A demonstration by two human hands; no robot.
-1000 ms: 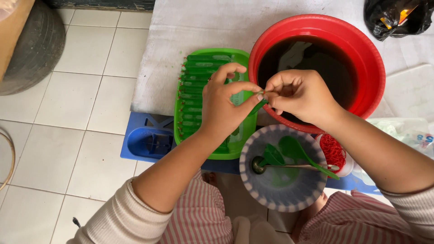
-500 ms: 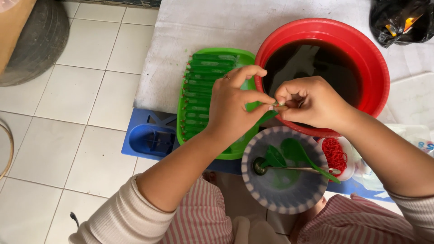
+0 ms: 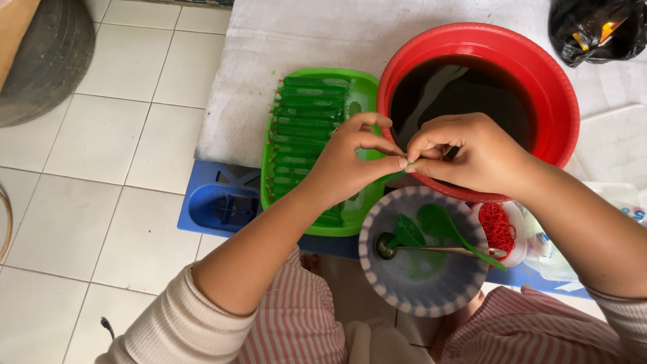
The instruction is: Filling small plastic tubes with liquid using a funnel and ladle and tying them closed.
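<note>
Nearest the person, a grey bowl (image 3: 423,283) holds a green funnel (image 3: 441,226) and a spoon. Above it, the left hand (image 3: 350,165) and right hand (image 3: 472,152) meet fingertip to fingertip, fingers pinching something too small to make out between them. Behind them stand a red basin (image 3: 559,101) of dark liquid and a green tray (image 3: 364,87) of filled green packets (image 3: 306,114).

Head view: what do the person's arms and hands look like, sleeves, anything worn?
Both hands, left hand and right hand, are bare: no gloves, rings or watch visible. Forearms are uncovered; cream ribbed sleeves are pushed up near the elbows. Nails look short.
</note>
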